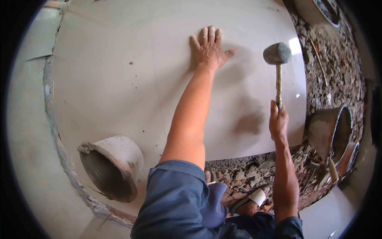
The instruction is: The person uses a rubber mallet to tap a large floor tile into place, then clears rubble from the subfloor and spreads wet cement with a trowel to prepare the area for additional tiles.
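A large pale floor tile (pixel 234 131) lies under my arms. My left hand (pixel 211 51) rests on it near the far middle, palm down with the fingers spread. A thin seam runs across the pale surface left of that arm. My right hand (pixel 279 123) is closed around the lower handle of a rubber mallet (pixel 277 53). The mallet's dark grey head points away from me, over the right part of the tile. Whether the head touches the tile I cannot tell.
At the lower left a cement-crusted bucket (pixel 123 151) lies on its side. Broken rubble (pixel 330 59) borders the tile on the right and near side. A mortar-caked bucket (pixel 322 129) lies at the right, another bucket (pixel 314 11) at the far right. My sandalled foot (pixel 252 203) stands on rubble.
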### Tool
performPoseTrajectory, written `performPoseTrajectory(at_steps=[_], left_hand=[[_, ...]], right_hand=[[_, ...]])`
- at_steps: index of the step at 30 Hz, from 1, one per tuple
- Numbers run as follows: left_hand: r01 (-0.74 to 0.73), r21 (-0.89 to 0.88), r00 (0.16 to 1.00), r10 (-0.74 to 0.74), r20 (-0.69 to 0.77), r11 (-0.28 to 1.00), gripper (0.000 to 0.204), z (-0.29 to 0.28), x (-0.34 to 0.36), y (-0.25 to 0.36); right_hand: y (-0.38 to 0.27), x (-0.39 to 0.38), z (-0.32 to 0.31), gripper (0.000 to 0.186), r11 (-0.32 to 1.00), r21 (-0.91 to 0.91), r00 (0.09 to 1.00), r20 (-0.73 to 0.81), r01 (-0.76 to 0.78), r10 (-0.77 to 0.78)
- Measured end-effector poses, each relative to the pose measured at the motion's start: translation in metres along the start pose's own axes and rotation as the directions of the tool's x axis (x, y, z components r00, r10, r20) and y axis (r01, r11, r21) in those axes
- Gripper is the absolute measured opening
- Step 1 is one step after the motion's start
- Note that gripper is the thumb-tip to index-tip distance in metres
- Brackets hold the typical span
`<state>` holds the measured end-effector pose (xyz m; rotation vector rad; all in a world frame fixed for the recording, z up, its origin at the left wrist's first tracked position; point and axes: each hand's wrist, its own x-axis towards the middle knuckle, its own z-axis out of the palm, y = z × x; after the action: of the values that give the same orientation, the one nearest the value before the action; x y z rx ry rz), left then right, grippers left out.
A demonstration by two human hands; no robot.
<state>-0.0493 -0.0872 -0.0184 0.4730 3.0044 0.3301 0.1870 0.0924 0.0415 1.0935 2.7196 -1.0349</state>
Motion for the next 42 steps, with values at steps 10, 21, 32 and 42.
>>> performPoseTrajectory(at_steps=[10, 21, 32, 42], left_hand=[[0.383, -0.018, 0.92, -0.384, -0.084, 0.923, 0.101, -0.008, -0.115, -0.092], [0.412, -0.017, 0.91, -0.412, -0.054, 0.911, 0.103, -0.015, -0.126, -0.096], [0.421, 0.003, 0.906, -0.421, -0.044, 0.907, 0.102, -0.016, -0.127, -0.095], [0.211, 0.146, 0.973, -0.194, -0.125, 0.966, 0.067, 0.003, -0.208, -0.157]], right_hand=[[0.04, -0.118, -0.02, 0.039, 0.999, -0.023, 0.991, 0.127, 0.037, -0.034], [-0.067, -0.034, 0.034, 0.036, 0.915, 0.376, 0.988, -0.004, 0.144, -0.154], [-0.063, -0.05, 0.04, 0.042, 0.992, 0.126, 0.962, 0.272, -0.008, -0.027], [0.059, -0.154, -0.022, 0.04, 0.981, 0.19, 0.982, 0.186, -0.033, -0.003]])
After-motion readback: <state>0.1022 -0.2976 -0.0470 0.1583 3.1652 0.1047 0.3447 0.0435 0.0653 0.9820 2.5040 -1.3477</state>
